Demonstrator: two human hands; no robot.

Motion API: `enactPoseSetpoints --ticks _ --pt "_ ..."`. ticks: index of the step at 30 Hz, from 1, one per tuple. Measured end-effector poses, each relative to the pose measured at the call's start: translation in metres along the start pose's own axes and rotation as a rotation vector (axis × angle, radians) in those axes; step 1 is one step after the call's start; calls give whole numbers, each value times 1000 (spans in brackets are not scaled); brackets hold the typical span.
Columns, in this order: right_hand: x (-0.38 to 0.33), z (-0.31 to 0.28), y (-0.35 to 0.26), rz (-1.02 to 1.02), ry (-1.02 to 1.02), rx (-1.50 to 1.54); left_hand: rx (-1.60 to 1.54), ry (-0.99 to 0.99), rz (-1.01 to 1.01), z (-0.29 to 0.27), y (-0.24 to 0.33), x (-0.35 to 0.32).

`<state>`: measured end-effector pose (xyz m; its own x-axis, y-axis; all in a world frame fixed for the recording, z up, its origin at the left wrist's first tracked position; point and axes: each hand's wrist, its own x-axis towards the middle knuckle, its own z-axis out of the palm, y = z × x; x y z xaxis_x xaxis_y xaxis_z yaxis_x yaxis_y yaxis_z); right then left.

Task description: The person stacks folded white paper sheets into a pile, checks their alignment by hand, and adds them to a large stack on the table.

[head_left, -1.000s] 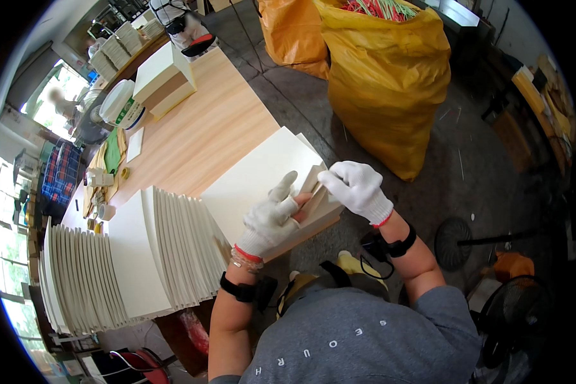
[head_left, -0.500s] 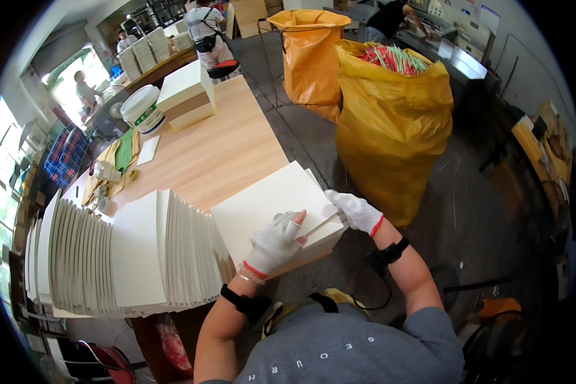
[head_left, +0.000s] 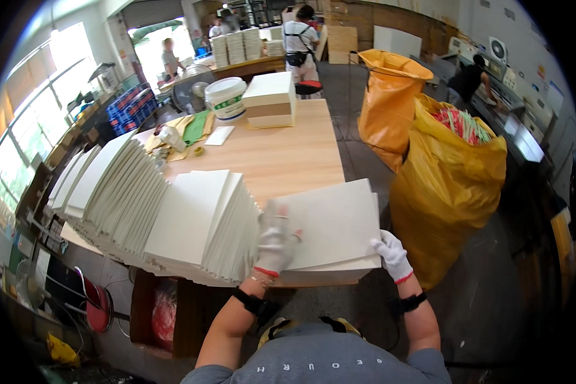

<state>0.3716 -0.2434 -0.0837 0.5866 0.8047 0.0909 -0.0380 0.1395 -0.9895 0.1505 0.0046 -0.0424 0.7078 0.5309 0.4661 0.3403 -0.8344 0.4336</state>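
Observation:
A stack of white boards [head_left: 333, 221] lies at the near right edge of the wooden table, its top pieces slightly askew. My left hand [head_left: 274, 246], in a white glove with bare fingertips showing, is blurred at the stack's left side; its fingers look stretched, with the thumb apart. At the right edge, my gloved right hand [head_left: 393, 257] has its fingers closed on the border of the upper boards; some fingertips are hidden. Left of my left hand, a fanned pile of white boards [head_left: 189, 208] leans in a long row, continuing into another fanned pile [head_left: 105, 176].
On the wooden table [head_left: 301, 157] stand a white bucket [head_left: 226, 99] and a block of stacked boards [head_left: 269, 102]. Yellow sacks [head_left: 451, 185] of trimmings stand on the right. A box with red plastic [head_left: 165, 313] sits below left. Other people work farther back.
My view has swung, so the scene sits differently. My left hand has slid from the stack's top to its left side. My right hand stays at the right edge.

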Motion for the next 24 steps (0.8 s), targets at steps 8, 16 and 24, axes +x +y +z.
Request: enactPoseSetpoints --ticks 8,16,24 --pt "1 -13 -7 116 -170 30 -1327 -213 -557 -87 16 -41" --pt "-2 -3 -18 161 -63 -6 -1443 448 -890 -182 -25 -88" --pt "6 7 -26 270 -45 -18 -1424 693 -830 -210 -146 -79"
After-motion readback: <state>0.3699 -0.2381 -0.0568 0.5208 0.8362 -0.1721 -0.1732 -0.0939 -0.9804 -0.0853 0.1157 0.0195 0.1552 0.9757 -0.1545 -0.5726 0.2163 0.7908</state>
